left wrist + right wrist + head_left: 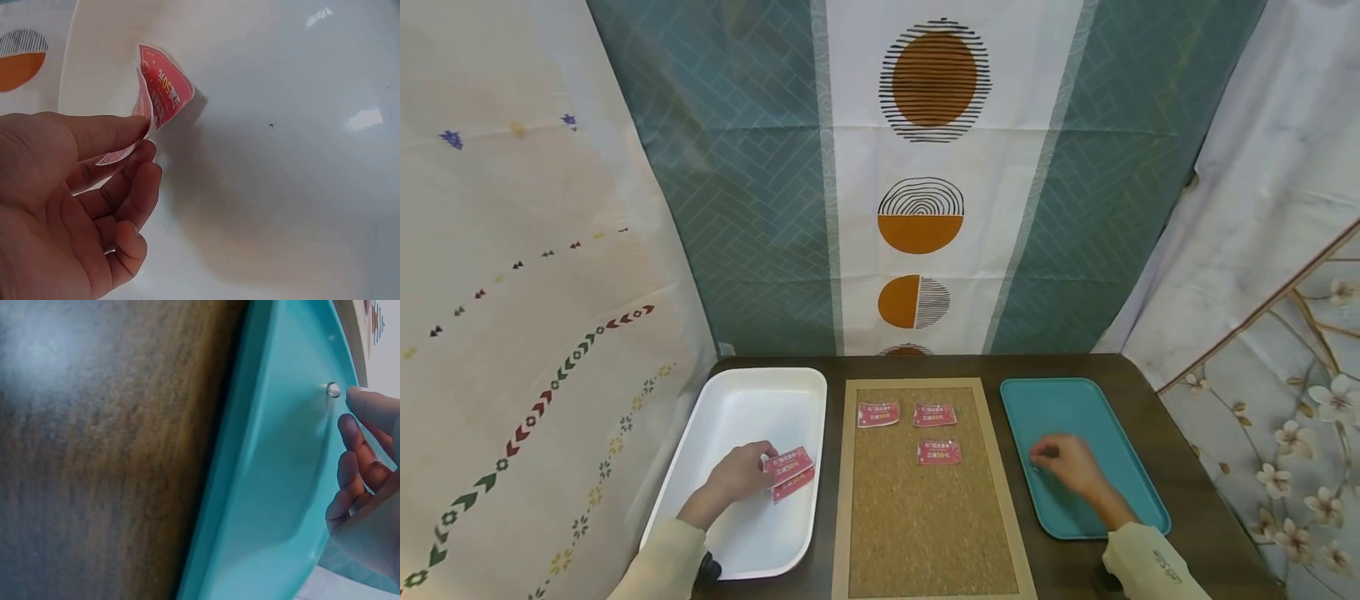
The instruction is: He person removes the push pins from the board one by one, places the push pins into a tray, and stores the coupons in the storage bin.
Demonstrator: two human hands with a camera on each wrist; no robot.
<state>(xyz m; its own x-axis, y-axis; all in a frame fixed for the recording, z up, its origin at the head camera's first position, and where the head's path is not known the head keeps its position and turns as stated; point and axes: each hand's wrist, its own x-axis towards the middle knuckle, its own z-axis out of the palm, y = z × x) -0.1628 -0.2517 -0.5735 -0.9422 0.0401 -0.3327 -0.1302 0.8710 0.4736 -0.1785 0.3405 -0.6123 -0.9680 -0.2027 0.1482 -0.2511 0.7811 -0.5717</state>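
Observation:
My left hand point(741, 473) pinches a red coupon point(788, 465) between thumb and fingers over the white tray point(281, 206). Another red coupon point(793, 485) overlaps under it; in the left wrist view the two fan apart and bend at the thumb. Over the teal tray point(275, 469), my right hand point(1067, 463) has its fingers loosely bent. Just beyond its thumb tip, a small silver push pin point(333, 390) lies in that tray, with a gap showing between thumb and forefinger.
Between the trays lies a wood-framed cork board point(925, 525). Three red coupons are on its upper part, among them an upper left coupon point(878, 414) and a lower one point(938, 452). A dark wooden table point(1210, 508) carries everything, with patterned curtains point(760, 208) behind.

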